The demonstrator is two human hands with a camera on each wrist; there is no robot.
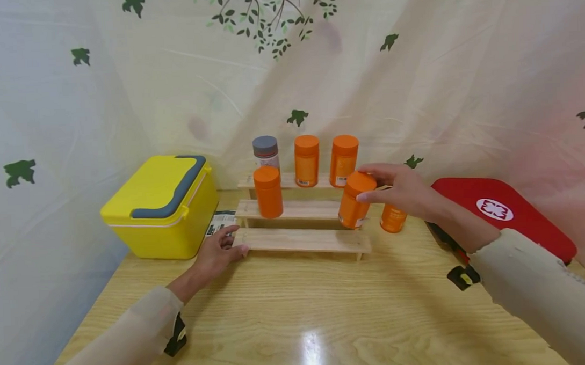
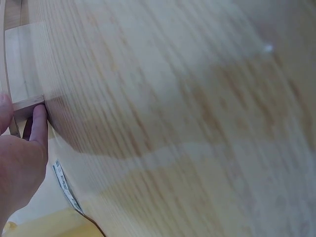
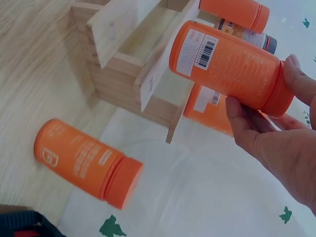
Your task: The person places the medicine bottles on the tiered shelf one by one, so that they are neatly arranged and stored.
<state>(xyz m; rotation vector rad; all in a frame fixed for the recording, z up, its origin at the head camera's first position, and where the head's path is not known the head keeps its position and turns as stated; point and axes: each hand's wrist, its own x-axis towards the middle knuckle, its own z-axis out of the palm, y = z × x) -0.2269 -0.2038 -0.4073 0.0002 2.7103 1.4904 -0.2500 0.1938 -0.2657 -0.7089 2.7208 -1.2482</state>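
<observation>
My right hand [image 1: 401, 192] holds an orange bottle [image 1: 352, 206] by its cap, slightly tilted, at the right end of a three-step wooden rack [image 1: 299, 240]. In the right wrist view the thumb and fingers pinch around the cap, and a barcode label [image 3: 205, 52] shows near the base. My left hand [image 1: 216, 255] pinches the left end of the rack's lowest step, thumb on top. On the top step stand a grey-capped bottle [image 1: 266, 151] and two orange bottles, one in the middle [image 1: 307, 163] and one right [image 1: 344, 162]. Another orange bottle [image 1: 269, 194] stands left on the middle step.
One more orange bottle [image 1: 392, 220] stands on the table right of the rack. A yellow cooler box [image 1: 178, 229] with a grey handle is at left, a printed paper [image 1: 221, 221] beside it. A red case [image 1: 521, 212] with a white emblem lies at right. A leaf-patterned cloth [image 1: 173, 90] hangs behind.
</observation>
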